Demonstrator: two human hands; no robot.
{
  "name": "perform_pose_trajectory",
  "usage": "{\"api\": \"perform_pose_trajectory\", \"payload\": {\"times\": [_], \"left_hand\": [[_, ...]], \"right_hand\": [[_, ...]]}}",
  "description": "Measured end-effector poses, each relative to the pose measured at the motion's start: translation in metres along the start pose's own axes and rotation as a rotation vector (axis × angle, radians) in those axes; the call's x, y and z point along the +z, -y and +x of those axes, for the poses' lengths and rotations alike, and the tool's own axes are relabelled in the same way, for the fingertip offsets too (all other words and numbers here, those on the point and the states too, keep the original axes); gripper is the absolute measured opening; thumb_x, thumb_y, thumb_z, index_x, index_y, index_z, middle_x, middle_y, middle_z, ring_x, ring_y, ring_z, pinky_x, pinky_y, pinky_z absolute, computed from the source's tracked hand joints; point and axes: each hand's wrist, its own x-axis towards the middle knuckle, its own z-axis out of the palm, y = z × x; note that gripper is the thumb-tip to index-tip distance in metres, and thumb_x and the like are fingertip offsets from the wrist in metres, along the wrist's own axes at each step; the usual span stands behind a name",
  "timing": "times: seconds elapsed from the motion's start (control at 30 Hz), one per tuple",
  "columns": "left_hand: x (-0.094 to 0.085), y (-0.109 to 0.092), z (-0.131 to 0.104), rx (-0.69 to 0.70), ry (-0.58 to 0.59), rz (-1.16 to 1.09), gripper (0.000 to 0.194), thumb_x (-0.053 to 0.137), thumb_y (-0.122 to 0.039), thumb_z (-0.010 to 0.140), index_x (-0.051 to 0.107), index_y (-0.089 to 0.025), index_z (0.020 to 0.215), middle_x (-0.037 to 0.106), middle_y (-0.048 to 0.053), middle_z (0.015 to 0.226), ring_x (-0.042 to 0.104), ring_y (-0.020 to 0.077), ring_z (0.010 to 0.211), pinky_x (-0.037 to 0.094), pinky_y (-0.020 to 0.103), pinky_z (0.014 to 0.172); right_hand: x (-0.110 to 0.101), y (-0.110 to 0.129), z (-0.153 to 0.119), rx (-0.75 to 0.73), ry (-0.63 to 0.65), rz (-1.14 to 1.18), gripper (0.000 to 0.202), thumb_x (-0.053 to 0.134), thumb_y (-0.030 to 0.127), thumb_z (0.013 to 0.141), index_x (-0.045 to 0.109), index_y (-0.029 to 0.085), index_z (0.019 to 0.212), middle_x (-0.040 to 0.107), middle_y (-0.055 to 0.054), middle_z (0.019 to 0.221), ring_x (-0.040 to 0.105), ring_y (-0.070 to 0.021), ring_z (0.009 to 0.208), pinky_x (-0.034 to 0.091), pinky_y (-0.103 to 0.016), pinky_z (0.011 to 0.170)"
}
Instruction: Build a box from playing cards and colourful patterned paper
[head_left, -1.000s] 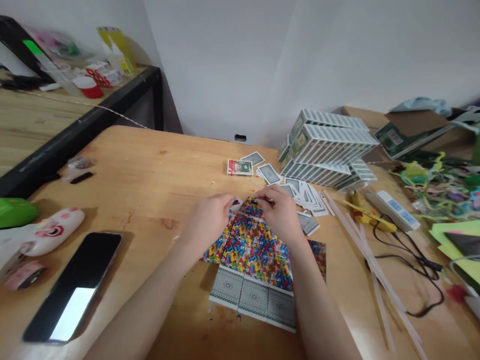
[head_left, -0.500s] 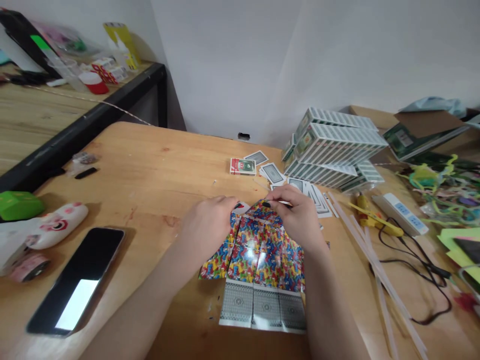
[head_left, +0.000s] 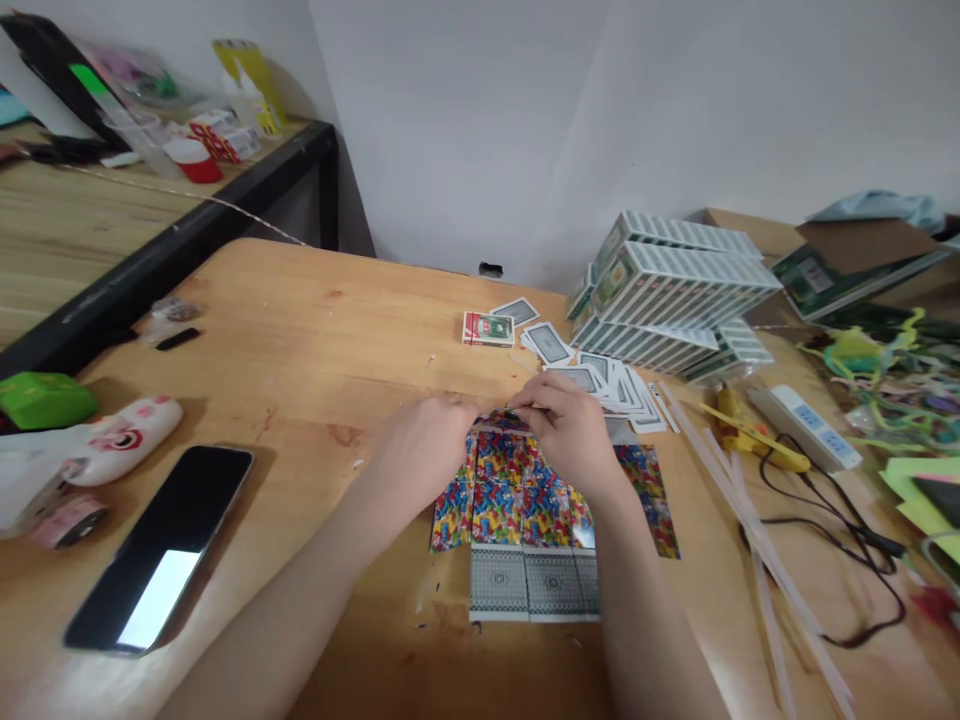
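Note:
A sheet of joined playing cards (head_left: 551, 500), most with a colourful pattern and a bottom row with grey backs, lies before me on the table. My left hand (head_left: 424, 450) is closed on the sheet's upper left edge. Beside it, my right hand (head_left: 566, 425) pinches the upper edge, which is lifted and bent between the hands. My right forearm hides part of the sheet; a patterned flap (head_left: 651, 490) shows to its right. Loose grey-backed cards (head_left: 634, 395) lie spread just beyond my right hand, near a red and green card box (head_left: 488, 329).
Stacked card boxes (head_left: 675, 290) stand at the back right. A yellow glue gun (head_left: 750, 430), power strip (head_left: 810, 425) and clear sticks (head_left: 757, 530) lie on the right. A phone (head_left: 161, 545) and a white pouch (head_left: 124, 440) are on the left.
The card sheet has shifted and straightened, its lower edge slightly farther away. The right flap shows more. My right hand has moved a little left, closer to my left hand.

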Motion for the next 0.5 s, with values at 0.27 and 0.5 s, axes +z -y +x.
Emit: {"api": "perform_pose_trajectory", "payload": {"times": [0.27, 0.5], "left_hand": [[0.030, 0.007, 0.015, -0.015, 0.088, -0.391, 0.026, 0.043, -0.012, 0.081, 0.068, -0.017, 0.073, 0.068, 0.007, 0.072, 0.061, 0.0160, 0.066, 0.039, 0.024, 0.061], [0.027, -0.004, 0.011, -0.045, 0.045, -0.223, 0.030, 0.040, -0.016, 0.084, 0.069, -0.021, 0.089, 0.071, 0.010, 0.081, 0.065, 0.0217, 0.070, 0.039, 0.028, 0.056]], "right_hand": [[0.002, -0.005, 0.000, 0.104, 0.222, -0.143, 0.017, 0.051, 0.007, 0.077, 0.064, 0.019, 0.075, 0.066, -0.003, 0.078, 0.060, -0.0164, 0.075, 0.043, -0.026, 0.070], [0.002, -0.002, 0.000, 0.199, 0.243, -0.253, 0.017, 0.051, 0.013, 0.078, 0.066, 0.021, 0.078, 0.070, -0.002, 0.075, 0.062, -0.0173, 0.069, 0.041, -0.026, 0.063]]}}
